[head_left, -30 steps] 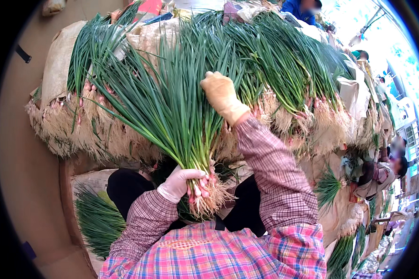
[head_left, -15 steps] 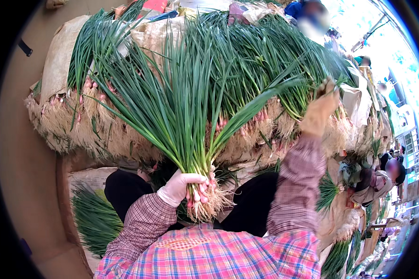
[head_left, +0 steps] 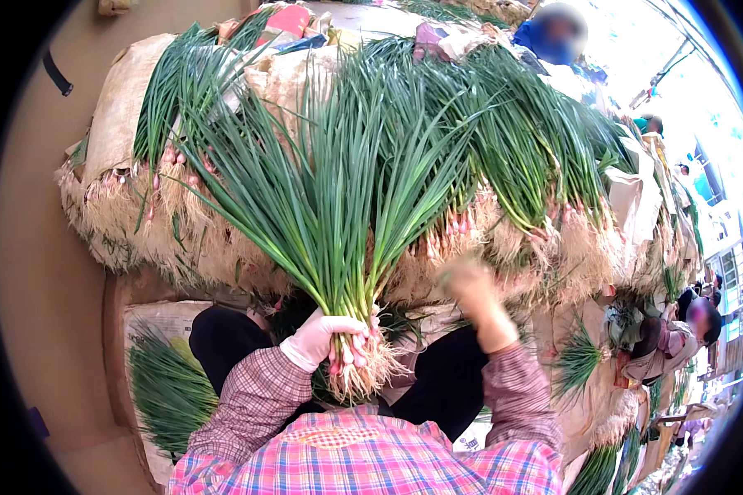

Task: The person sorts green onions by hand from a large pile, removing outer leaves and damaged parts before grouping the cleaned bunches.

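My left hand [head_left: 318, 337], in a pale glove, is wrapped round the lower stems of a bunch of green onions [head_left: 343, 247]. Pink bulbs and straw-coloured roots hang just below my fingers, and the long leaves fan out up and away from me. To the right of the bunch is my right hand [head_left: 477, 304], in a tan glove. Motion smears its fingers, so their pose and anything in them cannot be made out. Beyond both hands lies a long heap of green onions [head_left: 520, 140], leaves pointing away and roots hanging over the near side.
Beige sacking [head_left: 128, 115] covers the heap's left part. A smaller pile of green onions [head_left: 169, 384] lies at my left. At right are a loose bunch [head_left: 580, 361] and a seated person [head_left: 664, 338]. Another person [head_left: 553, 37] is behind the heap. A brown wall [head_left: 37, 247] bounds the left.
My right hand has come back from the heap's right side, toward me and leftward, nearer to the bunch. The left hand keeps its grip in nearly the same place. The view has shifted slightly.
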A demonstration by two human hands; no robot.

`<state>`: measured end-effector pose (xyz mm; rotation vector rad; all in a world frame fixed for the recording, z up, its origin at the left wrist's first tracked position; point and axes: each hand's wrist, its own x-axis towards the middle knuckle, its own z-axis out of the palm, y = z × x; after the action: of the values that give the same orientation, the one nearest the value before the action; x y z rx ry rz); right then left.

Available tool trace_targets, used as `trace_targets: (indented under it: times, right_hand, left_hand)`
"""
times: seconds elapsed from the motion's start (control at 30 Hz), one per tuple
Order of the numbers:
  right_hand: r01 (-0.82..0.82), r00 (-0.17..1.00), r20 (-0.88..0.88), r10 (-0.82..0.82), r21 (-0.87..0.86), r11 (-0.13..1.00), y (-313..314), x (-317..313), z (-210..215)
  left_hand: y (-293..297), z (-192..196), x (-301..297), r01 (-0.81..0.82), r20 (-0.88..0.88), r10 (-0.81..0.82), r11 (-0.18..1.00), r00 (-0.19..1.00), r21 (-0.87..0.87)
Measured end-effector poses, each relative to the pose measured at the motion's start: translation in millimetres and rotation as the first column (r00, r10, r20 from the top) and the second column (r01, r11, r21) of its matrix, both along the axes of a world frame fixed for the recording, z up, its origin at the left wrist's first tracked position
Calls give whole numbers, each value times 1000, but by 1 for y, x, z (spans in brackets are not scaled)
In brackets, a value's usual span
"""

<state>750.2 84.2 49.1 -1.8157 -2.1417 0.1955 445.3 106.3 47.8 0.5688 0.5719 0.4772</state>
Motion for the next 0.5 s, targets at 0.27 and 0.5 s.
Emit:
trace_targets:
  times: [0.27, 0.5]
  right_hand:
    - [-299, 752, -657, 44, -282, 912, -22, -54, 4]
    - [579, 815, -237, -529, 280, 766, 43, 8, 22]
  left_hand:
    - [-1, -10, -3, 0, -49, 0, 1000, 999, 4]
    - [-2, 8, -2, -101, 314, 59, 988, 948, 119]
